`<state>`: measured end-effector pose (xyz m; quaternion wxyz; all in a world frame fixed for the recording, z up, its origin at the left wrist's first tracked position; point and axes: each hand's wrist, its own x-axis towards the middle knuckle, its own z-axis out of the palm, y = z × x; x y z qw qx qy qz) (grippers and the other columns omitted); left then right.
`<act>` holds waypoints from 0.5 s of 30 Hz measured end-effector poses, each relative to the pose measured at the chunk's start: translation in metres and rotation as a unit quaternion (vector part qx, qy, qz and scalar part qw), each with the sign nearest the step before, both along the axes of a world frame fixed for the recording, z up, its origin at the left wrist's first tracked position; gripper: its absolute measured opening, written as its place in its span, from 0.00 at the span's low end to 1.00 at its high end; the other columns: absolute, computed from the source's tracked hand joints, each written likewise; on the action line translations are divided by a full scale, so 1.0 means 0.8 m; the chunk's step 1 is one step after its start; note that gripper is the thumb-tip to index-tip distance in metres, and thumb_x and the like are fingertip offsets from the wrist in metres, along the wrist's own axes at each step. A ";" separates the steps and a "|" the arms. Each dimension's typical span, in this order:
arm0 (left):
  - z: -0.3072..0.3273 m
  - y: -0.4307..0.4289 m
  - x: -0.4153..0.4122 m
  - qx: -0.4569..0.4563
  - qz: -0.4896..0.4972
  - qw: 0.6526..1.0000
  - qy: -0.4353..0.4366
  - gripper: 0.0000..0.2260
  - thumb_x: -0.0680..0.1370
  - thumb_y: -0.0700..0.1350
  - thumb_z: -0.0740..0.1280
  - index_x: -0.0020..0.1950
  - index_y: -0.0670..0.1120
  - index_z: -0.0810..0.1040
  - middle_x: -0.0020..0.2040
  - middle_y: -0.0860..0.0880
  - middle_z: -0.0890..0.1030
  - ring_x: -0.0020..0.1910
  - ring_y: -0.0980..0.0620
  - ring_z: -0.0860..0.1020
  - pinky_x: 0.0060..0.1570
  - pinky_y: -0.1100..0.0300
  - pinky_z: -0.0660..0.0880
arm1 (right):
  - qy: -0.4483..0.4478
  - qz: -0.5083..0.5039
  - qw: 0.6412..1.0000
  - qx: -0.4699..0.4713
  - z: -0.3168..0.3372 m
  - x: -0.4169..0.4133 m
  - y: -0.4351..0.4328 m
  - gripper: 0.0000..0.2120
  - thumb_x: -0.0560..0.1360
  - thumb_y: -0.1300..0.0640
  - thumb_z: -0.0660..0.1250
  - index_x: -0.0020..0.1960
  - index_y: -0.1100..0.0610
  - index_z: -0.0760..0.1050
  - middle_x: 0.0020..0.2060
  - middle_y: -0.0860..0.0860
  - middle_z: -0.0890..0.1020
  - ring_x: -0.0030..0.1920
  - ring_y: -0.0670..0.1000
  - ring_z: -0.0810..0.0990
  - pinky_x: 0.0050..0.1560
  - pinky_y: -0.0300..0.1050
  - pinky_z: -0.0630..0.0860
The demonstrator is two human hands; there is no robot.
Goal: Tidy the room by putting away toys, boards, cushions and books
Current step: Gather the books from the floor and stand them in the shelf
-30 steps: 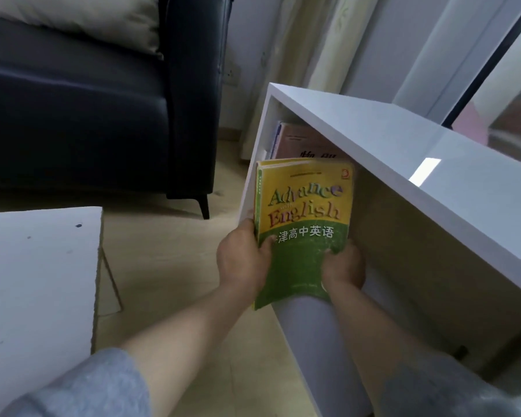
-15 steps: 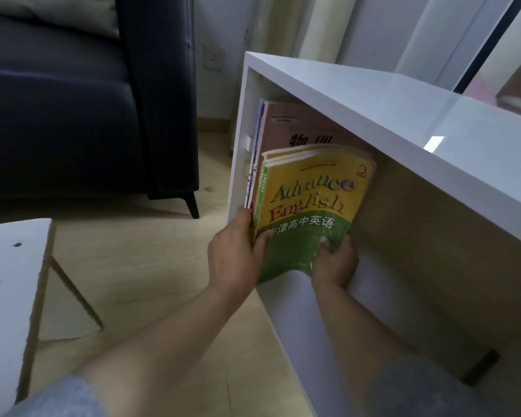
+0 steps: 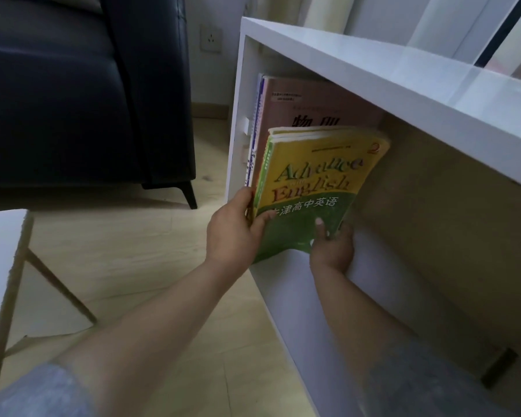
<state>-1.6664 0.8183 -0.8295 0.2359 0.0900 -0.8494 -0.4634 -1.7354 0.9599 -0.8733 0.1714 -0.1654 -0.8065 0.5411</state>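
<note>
Both hands are on the yellow-and-green English book (image 3: 310,188), which stands partly inside the white shelf unit (image 3: 373,76), leaning against the pink book (image 3: 319,106) already there. The left hand (image 3: 233,231) pinches its spine edge, and the right hand (image 3: 333,246) curls round its lower corner. I'd say this is the shelving step; next it needs pushing upright, flush with the others.

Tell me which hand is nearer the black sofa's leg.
Left. The left hand grips the yellow-green book at its spine edge, nearest the sofa leg; the right hand holds the book's bottom edge, farther right inside the white shelf.
</note>
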 end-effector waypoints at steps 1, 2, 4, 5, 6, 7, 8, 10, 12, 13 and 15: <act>0.000 0.001 -0.001 0.002 0.008 1.000 0.000 0.09 0.77 0.50 0.67 0.55 0.50 0.74 0.48 0.54 0.81 0.37 0.51 0.76 0.36 0.57 0.74 | -0.029 -0.012 0.999 0.005 0.000 0.000 -0.003 0.26 0.75 0.49 0.70 0.66 0.63 0.69 0.59 0.62 0.78 0.58 0.63 0.78 0.53 0.51 0.74; 0.001 0.001 -0.002 0.005 0.013 1.000 0.000 0.09 0.77 0.50 0.67 0.56 0.50 0.74 0.47 0.54 0.81 0.36 0.52 0.75 0.34 0.57 0.73 | -0.060 -0.028 0.998 0.009 0.000 0.001 -0.006 0.30 0.74 0.48 0.70 0.67 0.64 0.67 0.62 0.63 0.74 0.61 0.64 0.75 0.55 0.51 0.73; 0.001 0.001 -0.005 0.008 0.015 1.000 0.004 0.09 0.77 0.49 0.67 0.55 0.49 0.74 0.45 0.54 0.80 0.34 0.54 0.73 0.32 0.59 0.69 | -0.110 -0.045 0.993 -0.023 -0.005 0.002 -0.016 0.34 0.73 0.45 0.71 0.67 0.67 0.64 0.64 0.65 0.71 0.62 0.65 0.73 0.56 0.52 0.73; 0.001 0.000 -0.006 0.007 0.015 1.000 0.006 0.08 0.77 0.49 0.67 0.54 0.49 0.74 0.44 0.53 0.80 0.33 0.55 0.72 0.31 0.59 0.67 | -0.129 -0.041 0.989 -0.060 -0.008 0.001 -0.023 0.34 0.73 0.43 0.70 0.66 0.67 0.65 0.63 0.65 0.73 0.61 0.65 0.75 0.56 0.53 0.74; 0.001 -0.001 -0.008 0.008 0.016 1.000 0.007 0.08 0.77 0.49 0.67 0.54 0.49 0.74 0.43 0.53 0.80 0.33 0.54 0.72 0.31 0.59 0.66 | -0.140 -0.029 0.984 -0.105 -0.011 0.000 -0.031 0.34 0.73 0.40 0.68 0.65 0.66 0.66 0.61 0.64 0.75 0.59 0.65 0.77 0.56 0.55 0.77; 0.001 -0.001 -0.009 0.010 0.017 1.000 0.008 0.08 0.77 0.49 0.67 0.54 0.48 0.74 0.43 0.52 0.80 0.34 0.53 0.72 0.31 0.59 0.66 | -0.143 -0.013 0.979 -0.146 -0.015 -0.001 -0.037 0.34 0.73 0.38 0.67 0.65 0.64 0.69 0.60 0.63 0.77 0.56 0.65 0.79 0.55 0.58 0.78; 0.001 -0.001 -0.011 0.014 0.017 1.000 0.008 0.08 0.77 0.49 0.67 0.55 0.49 0.74 0.44 0.52 0.80 0.35 0.52 0.73 0.32 0.59 0.67 | -0.141 0.001 0.974 -0.175 -0.020 -0.005 -0.041 0.31 0.73 0.38 0.66 0.64 0.62 0.71 0.58 0.61 0.79 0.55 0.63 0.80 0.54 0.59 0.79; 0.000 -0.001 -0.018 0.022 0.015 1.000 0.008 0.09 0.77 0.48 0.67 0.56 0.49 0.74 0.47 0.52 0.81 0.38 0.51 0.74 0.34 0.59 0.69 | -0.116 0.018 0.970 -0.214 -0.025 -0.012 -0.045 0.25 0.75 0.42 0.66 0.63 0.60 0.73 0.56 0.58 0.80 0.53 0.61 0.81 0.53 0.60 0.79; 0.002 -0.001 -0.026 0.025 0.009 1.000 0.008 0.09 0.77 0.48 0.67 0.56 0.49 0.74 0.50 0.52 0.81 0.40 0.50 0.76 0.36 0.58 0.71 | -0.086 0.029 0.967 -0.240 -0.023 -0.016 -0.043 0.23 0.75 0.46 0.68 0.64 0.60 0.74 0.58 0.58 0.79 0.55 0.60 0.80 0.55 0.60 0.79; 0.002 -0.001 -0.031 0.029 0.005 1.000 0.009 0.10 0.77 0.48 0.67 0.57 0.50 0.74 0.51 0.52 0.81 0.42 0.50 0.77 0.38 0.58 0.72 | -0.073 0.031 0.967 -0.242 -0.025 -0.020 -0.042 0.24 0.75 0.47 0.68 0.65 0.59 0.73 0.60 0.58 0.79 0.57 0.61 0.79 0.56 0.60 0.78; 0.002 0.002 -0.037 0.047 -0.004 0.999 0.014 0.11 0.77 0.48 0.67 0.58 0.50 0.74 0.54 0.52 0.81 0.47 0.50 0.78 0.44 0.55 0.76 | -0.057 0.037 0.970 -0.233 -0.024 -0.025 -0.040 0.26 0.74 0.47 0.69 0.67 0.59 0.71 0.64 0.59 0.76 0.61 0.60 0.77 0.59 0.60 0.76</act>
